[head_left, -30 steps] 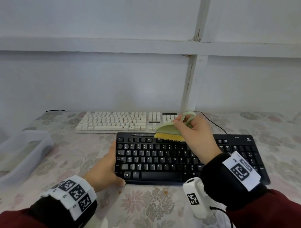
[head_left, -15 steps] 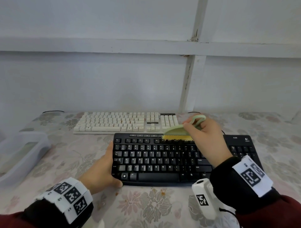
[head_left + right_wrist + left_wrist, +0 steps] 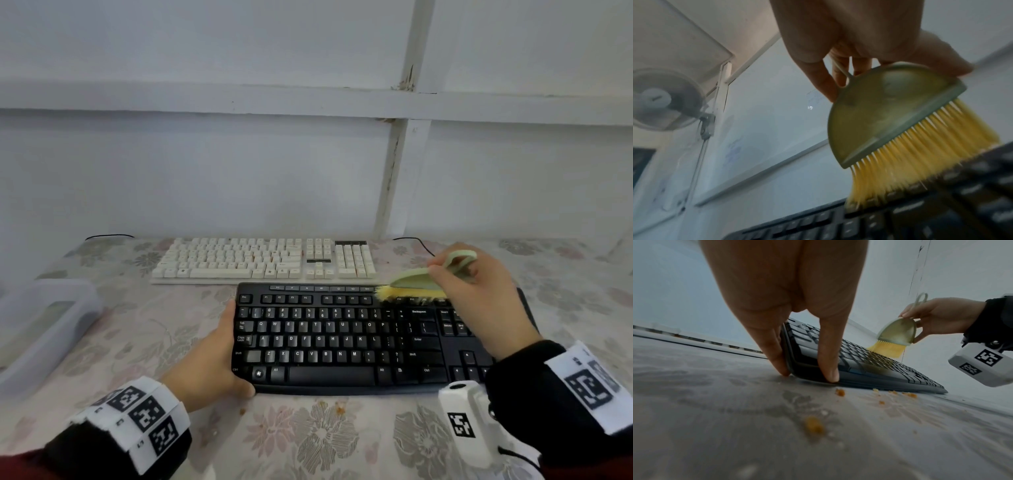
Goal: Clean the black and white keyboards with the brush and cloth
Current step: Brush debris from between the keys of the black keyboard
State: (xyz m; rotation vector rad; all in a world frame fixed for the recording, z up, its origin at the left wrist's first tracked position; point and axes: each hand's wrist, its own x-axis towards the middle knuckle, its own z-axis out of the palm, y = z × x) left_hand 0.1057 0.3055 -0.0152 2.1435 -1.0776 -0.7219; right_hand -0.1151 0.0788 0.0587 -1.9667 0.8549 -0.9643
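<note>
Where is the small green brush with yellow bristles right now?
In the head view, the green brush is in the right hand, bristles on the black keyboard's top row.

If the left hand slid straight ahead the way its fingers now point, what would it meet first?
Probably nothing new at once: the left hand already holds the left end of the black keyboard, fingers along its edge. Straight on, the floral tabletop looks free until the white keyboard, though depth is hard to judge.
</note>
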